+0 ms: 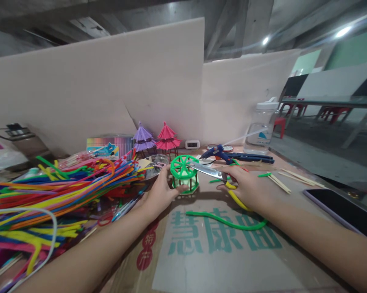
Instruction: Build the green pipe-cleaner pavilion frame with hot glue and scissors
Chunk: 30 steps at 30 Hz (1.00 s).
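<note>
My left hand (163,193) grips a small green pavilion model (185,173) by its left side and base. The model has a spoked, many-sided top, brown posts and a pale green floor. In my right hand (244,187) is a pair of scissors (209,169) with yellow handles, and the blades point left onto the model's top. The blades look closed or nearly so. A bent green pipe cleaner (229,223) lies on the printed board below my right hand.
A big heap of coloured pipe cleaners (64,191) covers the left. Behind stand a purple pavilion (143,140) and a pink one (168,138). A blue glue gun (217,152), a clear bottle (259,128), wooden sticks (279,183) and a phone (342,211) lie to the right.
</note>
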Motion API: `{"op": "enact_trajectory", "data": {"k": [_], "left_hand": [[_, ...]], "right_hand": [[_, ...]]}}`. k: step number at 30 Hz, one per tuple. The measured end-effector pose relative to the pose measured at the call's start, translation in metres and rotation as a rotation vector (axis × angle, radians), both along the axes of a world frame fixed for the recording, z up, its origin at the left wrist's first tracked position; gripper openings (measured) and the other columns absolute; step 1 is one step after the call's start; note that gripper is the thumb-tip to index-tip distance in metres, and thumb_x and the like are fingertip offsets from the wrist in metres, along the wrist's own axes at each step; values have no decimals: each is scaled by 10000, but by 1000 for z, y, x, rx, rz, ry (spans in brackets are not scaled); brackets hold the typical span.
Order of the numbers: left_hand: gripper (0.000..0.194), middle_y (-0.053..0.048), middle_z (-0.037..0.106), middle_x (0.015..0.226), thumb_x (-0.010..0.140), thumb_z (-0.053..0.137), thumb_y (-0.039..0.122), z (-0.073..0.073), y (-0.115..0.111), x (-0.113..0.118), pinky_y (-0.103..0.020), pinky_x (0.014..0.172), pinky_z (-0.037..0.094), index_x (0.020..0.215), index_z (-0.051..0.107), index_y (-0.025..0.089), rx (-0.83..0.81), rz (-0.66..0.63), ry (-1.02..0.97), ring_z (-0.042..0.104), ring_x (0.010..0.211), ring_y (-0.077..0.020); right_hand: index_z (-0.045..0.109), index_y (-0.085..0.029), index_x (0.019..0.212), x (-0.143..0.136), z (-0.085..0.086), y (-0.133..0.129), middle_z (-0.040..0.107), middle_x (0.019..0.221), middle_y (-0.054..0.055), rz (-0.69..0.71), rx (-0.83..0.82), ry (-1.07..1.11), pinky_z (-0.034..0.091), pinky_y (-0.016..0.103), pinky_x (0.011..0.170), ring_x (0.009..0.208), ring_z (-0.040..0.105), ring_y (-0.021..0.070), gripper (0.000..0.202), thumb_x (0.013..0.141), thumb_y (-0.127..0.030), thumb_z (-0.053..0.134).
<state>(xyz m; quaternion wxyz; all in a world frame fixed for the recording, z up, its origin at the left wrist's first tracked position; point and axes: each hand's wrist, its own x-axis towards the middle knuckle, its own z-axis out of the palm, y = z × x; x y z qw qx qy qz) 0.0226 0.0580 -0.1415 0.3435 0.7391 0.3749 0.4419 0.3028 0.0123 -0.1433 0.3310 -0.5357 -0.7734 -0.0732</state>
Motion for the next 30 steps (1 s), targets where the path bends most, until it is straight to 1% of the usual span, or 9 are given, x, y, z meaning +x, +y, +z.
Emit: {"op": "enact_trajectory", "data": {"k": [1, 3, 7, 11, 15, 20, 25, 30], "left_hand": [[703, -130, 568, 1360, 772, 775, 392, 1, 0, 0, -426, 1067, 472, 1338, 404, 200, 5, 4, 3, 587, 1242, -273], [696, -139, 553, 1383, 781, 766, 396, 1, 0, 0, -432, 1082, 458, 1337, 401, 193, 8, 7, 1, 578, 1255, -273], [706, -149, 540, 1398, 768, 774, 408, 1, 1, 0, -431, 1076, 463, 1327, 403, 188, -10, 9, -23, 581, 1250, -275], [702, -138, 554, 1382, 755, 784, 391, 3, 0, 1, -421, 1067, 473, 1314, 408, 193, -3, 14, -26, 591, 1234, -272], [688, -125, 579, 1348, 769, 775, 392, 3, -1, 0, -413, 1049, 489, 1317, 406, 200, -9, -3, -31, 599, 1224, -270], [717, -141, 577, 1346, 776, 773, 420, -3, 3, -3, -445, 1071, 465, 1341, 395, 195, 24, 15, 2, 604, 1218, -281], [696, -135, 593, 1328, 772, 775, 425, -5, 4, -4, -454, 1073, 460, 1322, 417, 195, 36, 31, 12, 607, 1213, -283], [733, -145, 583, 1339, 747, 795, 421, -7, 5, -4, -473, 1088, 445, 1331, 415, 193, 29, 76, 4, 598, 1229, -294]], "right_hand": [[633, -257, 1131, 0, 0, 1, 696, 1034, 40, 16, 12, 12, 481, 331, 715, 867, 648, 220, 303, 880, -427, 633], [604, -252, 1207, 1, -1, 2, 683, 1065, 56, 33, 25, 33, 493, 349, 766, 944, 642, 240, 373, 886, -441, 625], [592, -260, 1228, 1, 0, 3, 678, 1041, 53, 27, 13, 45, 499, 360, 786, 936, 646, 244, 392, 891, -457, 620], [590, -263, 1247, 0, 1, 1, 676, 1123, 63, 37, 8, 17, 498, 366, 822, 992, 633, 248, 395, 900, -452, 610], [601, -248, 1239, 0, 1, 2, 674, 1155, 74, 33, 20, -15, 500, 368, 824, 1001, 631, 251, 392, 899, -442, 616], [614, -251, 1208, 1, -2, 5, 698, 1101, 58, 53, 43, -12, 500, 351, 816, 978, 644, 244, 373, 884, -434, 643], [622, -259, 1197, 2, -1, 3, 709, 1078, 50, 41, 4, -10, 504, 347, 787, 996, 652, 249, 353, 888, -428, 641], [614, -268, 1227, 1, 0, 1, 700, 1099, 55, 18, -28, -17, 502, 350, 785, 1016, 643, 253, 382, 890, -447, 637]]}}
